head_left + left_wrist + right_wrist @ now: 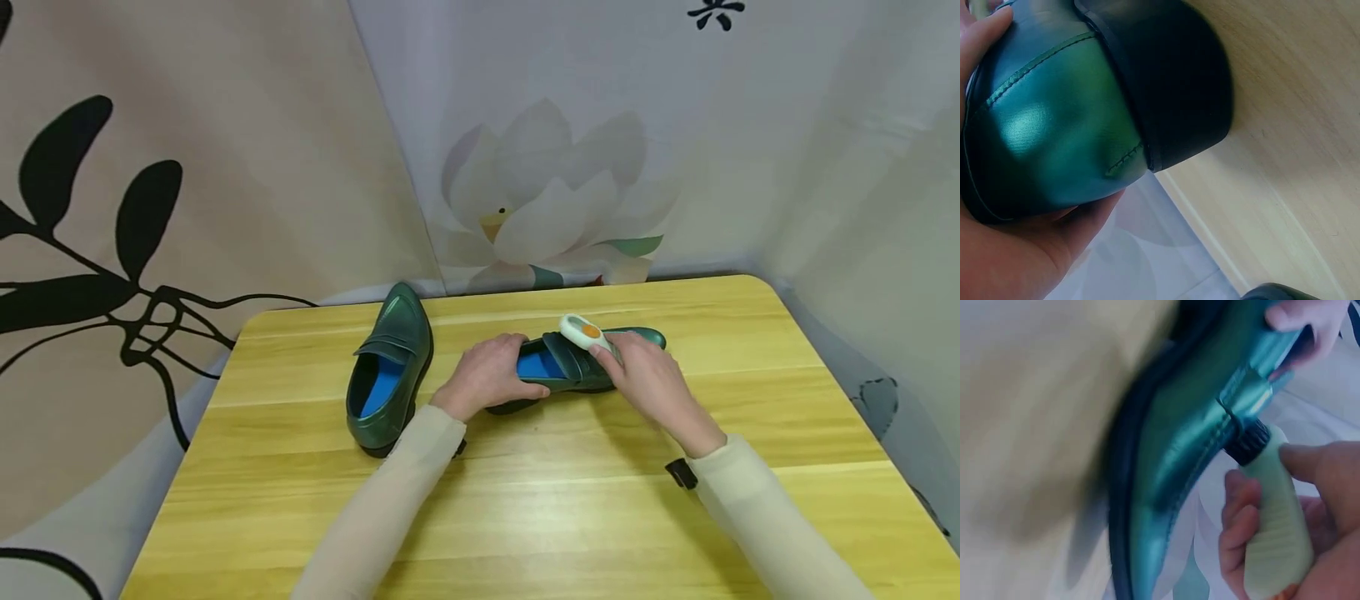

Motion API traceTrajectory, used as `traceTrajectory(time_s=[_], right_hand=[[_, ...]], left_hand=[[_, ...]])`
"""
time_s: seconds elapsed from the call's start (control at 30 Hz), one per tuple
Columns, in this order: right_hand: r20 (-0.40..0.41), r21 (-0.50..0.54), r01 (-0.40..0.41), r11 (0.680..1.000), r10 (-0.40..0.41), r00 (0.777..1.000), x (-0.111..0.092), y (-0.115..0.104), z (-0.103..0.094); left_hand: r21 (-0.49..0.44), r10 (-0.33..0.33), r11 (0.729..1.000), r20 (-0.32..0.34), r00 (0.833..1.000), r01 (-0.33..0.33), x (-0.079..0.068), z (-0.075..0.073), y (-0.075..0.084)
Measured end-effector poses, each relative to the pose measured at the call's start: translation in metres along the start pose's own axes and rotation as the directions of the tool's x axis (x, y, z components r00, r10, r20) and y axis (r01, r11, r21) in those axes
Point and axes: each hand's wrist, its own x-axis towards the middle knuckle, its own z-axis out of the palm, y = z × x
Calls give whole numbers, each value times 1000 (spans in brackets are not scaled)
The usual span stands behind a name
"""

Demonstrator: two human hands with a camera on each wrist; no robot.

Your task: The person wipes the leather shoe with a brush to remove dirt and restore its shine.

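Observation:
A green leather loafer with a blue insole lies sideways on the table, its toe to the right. My left hand grips its heel end, thumb on the near side. In the left wrist view that hand wraps the green heel counter above the black heel. My right hand holds a brush with a pale handle and an orange oval. The right wrist view shows the brush's dark bristles right at the loafer's strap, with fingers curled round the handle.
A matching green loafer stands to the left, its toe pointing at the back edge. The wooden table runs back to a curtain printed with flowers and dark leaves.

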Motion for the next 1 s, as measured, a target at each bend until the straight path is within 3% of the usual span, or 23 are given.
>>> traceTrajectory(time_s=[0.13,0.27,0.6,0.73,0.83,1.0], right_hand=[[86,-9,-37,999,37,996,21,-1,-4],[114,-8,-40,999,41,993,22,0,-6],[24,45,37,998,-38,999,-44,13,-11],[-34,44,74,996,-72,997,-58,15,-7],[-48,34,73,997,-71,996,-52,14,-6],[-18,10,36,999,-35,999,-22,10,-8]], left_hand=[[-8,5,1000,-2,1000,-5,2,1,1],[-3,5,1000,-3,1000,-5,3,2,1],[-3,-13,1000,1,1000,13,1,-1,-1],[-12,-11,1000,-2,1000,11,0,-3,-2],[-12,-10,1000,3,1000,10,0,-3,-1],[-11,-3,1000,17,1000,3,1,-2,1]])
